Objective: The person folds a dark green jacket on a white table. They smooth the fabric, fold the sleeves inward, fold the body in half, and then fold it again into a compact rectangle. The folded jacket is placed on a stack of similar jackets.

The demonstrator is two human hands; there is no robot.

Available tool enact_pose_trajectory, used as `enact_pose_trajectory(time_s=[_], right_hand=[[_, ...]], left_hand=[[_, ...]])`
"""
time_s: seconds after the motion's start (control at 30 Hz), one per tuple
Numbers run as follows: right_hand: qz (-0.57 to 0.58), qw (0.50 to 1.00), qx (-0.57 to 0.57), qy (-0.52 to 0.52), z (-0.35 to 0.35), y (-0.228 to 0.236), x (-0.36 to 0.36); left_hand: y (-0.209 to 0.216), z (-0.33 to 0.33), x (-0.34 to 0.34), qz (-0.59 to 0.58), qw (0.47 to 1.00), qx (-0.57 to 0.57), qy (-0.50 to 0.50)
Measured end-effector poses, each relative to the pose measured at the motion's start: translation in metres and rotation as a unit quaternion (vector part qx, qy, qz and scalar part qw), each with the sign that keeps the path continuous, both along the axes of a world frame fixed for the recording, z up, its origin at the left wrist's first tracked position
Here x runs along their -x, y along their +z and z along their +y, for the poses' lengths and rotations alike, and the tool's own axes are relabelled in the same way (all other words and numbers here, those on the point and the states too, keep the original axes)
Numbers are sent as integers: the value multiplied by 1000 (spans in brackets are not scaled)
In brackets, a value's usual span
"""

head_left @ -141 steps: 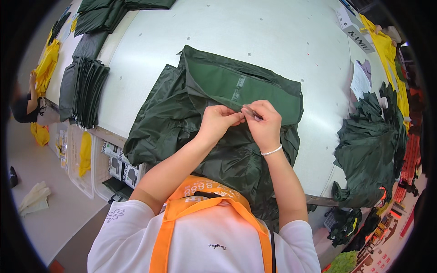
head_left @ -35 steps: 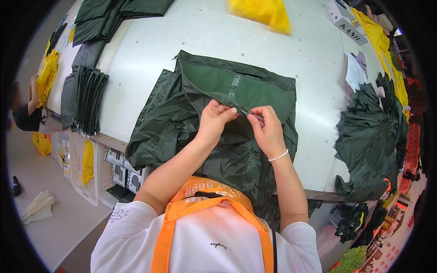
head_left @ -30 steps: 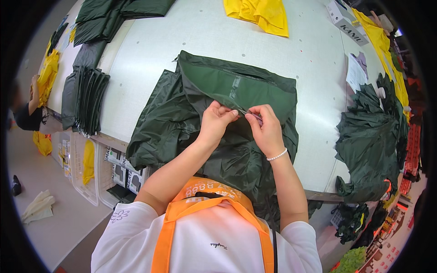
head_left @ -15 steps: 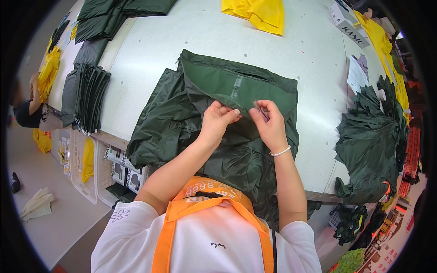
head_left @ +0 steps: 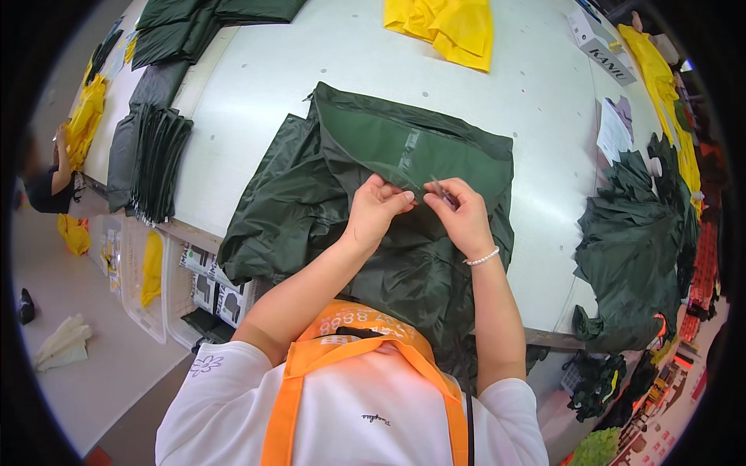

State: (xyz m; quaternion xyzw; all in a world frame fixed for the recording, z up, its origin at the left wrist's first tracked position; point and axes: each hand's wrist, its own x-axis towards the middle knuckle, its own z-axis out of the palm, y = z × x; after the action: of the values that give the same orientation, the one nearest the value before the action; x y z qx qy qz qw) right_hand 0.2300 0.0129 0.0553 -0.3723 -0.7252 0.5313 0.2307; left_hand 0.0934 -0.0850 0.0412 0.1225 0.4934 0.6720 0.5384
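Observation:
A dark green garment (head_left: 342, 225) of shiny rainwear fabric lies crumpled in front of me, its near part hanging over the table edge. The upper end gapes, baring a smooth green inner side with a pale strip of tape (head_left: 408, 149). My left hand (head_left: 377, 208) is closed, pinching the near edge of that opening between thumb and fingers. Just right of it, my right hand (head_left: 460, 215) is closed round small thread snips (head_left: 444, 193), mostly hidden by the fingers. Its fingertips are close to the same edge, near the left thumb.
The pale table (head_left: 256, 85) carries a stack of folded dark green garments (head_left: 159, 163) at left, yellow fabric (head_left: 447, 31) at the far side, and a dark green heap (head_left: 633, 248) at right. White crates (head_left: 148, 272) stand below left. Another person (head_left: 50, 182) handles yellow fabric there.
My right hand has moved slightly nearer my left thumb at the edge, and the snips have tilted. The left hand keeps its pinch. The whole view has shifted a little.

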Motion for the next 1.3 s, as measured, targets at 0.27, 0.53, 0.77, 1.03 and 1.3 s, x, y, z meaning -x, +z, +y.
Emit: enact_pose_trajectory(time_s=[0.27, 0.53, 0.77, 1.03, 1.3], right_hand=[[4, 998, 41, -36, 0, 0, 3], [-6, 1000, 6, 3, -3, 0, 2], [-23, 999, -8, -48, -7, -5, 1], [-31, 997, -4, -77, 5, -10, -24], [-10, 998, 0, -62, -2, -12, -14]], left_hand=[[-1, -1, -2, 36, 999, 4, -28], [-5, 1, -4, 12, 1000, 10, 3], [-12, -2, -8, 25, 998, 3, -49], [-19, -1, -1, -5, 999, -1, -43], [-15, 4, 4, -23, 998, 18, -47]])
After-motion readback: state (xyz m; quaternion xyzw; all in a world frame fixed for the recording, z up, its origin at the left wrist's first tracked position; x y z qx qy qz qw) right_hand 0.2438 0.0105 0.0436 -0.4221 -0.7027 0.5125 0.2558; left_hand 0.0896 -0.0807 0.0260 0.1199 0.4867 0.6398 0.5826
